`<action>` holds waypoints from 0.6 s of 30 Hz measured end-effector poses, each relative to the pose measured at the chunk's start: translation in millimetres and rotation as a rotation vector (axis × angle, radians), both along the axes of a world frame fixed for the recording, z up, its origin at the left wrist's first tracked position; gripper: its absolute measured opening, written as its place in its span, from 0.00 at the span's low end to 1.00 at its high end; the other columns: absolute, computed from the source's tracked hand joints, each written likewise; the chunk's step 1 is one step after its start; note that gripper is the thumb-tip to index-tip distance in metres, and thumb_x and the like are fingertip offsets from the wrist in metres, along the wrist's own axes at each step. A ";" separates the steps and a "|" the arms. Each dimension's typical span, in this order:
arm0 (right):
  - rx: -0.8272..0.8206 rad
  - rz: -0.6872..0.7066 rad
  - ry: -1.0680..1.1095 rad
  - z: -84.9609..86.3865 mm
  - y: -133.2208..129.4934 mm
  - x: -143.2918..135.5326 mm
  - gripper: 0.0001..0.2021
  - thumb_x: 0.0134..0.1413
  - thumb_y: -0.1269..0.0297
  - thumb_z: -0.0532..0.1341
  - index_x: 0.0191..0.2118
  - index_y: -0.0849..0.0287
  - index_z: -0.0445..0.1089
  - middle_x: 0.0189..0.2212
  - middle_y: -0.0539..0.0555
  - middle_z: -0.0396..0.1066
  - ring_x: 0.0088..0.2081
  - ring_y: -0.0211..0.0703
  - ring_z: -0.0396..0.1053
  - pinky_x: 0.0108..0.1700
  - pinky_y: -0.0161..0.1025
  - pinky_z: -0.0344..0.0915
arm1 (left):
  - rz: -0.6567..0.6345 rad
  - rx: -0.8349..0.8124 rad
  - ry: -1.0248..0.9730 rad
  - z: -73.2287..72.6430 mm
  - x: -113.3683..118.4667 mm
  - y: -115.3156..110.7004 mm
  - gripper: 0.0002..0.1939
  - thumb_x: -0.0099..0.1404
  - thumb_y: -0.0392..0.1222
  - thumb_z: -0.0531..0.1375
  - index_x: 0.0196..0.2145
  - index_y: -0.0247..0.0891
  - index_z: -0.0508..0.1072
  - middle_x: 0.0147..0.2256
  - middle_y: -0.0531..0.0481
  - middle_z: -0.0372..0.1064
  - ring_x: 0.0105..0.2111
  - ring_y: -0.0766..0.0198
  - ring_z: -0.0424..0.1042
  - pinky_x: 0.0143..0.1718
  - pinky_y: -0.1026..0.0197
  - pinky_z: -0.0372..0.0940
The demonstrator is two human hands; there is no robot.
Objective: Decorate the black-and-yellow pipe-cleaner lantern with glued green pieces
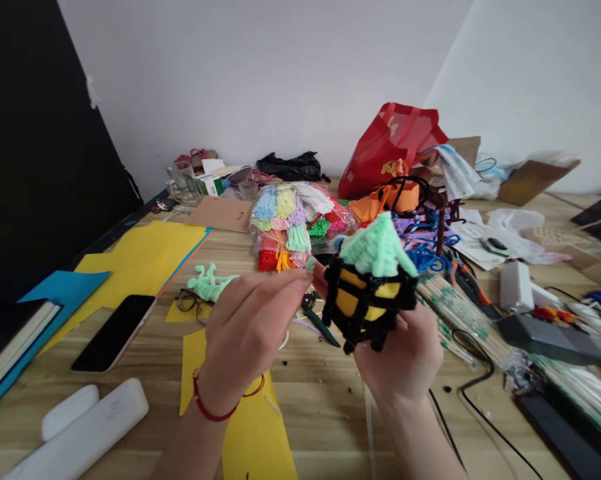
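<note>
A small lantern-like craft [370, 293] with a black fuzzy frame, yellow panels and a mint-green fuzzy roof is held up over the table. My right hand [405, 350] grips it from below and behind. My left hand [260, 320], with a red string bracelet on the wrist, is just left of the craft. Its fingers are pinched together around a tiny mint-green piece [310, 264], close to the frame's upper left edge. The far fingers of my right hand are partly hidden behind the craft.
Yellow sheets [145, 250], a phone [115, 332] and white cases [95, 420] lie left. Green-handled pliers [323, 325] rest beneath my hands. Bagged pipe cleaners [300, 220] and a red bag [387, 140] stand behind. Orange-handled pliers [473, 283] and wrapped sticks [460, 313] lie right.
</note>
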State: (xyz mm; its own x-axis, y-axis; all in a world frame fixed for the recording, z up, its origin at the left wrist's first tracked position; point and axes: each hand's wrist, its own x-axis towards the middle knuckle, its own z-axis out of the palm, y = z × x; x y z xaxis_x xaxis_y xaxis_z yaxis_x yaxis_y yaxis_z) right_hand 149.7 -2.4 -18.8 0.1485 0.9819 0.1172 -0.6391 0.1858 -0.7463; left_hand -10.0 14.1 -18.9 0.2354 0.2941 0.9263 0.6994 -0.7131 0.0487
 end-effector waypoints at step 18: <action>0.054 0.071 -0.145 7.0 3.2 16.6 0.14 0.50 0.55 0.64 0.43 0.48 0.80 0.39 0.51 0.81 0.45 0.56 0.79 0.45 0.50 0.78 | -0.243 -0.242 -0.100 1.8 2.8 11.6 0.16 0.67 0.24 0.60 0.46 0.42 0.74 0.42 0.50 0.77 0.42 0.64 0.75 0.43 0.61 0.69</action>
State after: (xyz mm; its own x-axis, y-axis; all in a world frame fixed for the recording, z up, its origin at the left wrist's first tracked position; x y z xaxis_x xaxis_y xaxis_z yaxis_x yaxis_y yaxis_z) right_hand 166.3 0.7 -11.9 0.0563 0.9811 0.1849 -0.5389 0.1858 -0.8217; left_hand -7.2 25.8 -17.1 0.2369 0.4542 0.8588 0.4939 -0.8175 0.2962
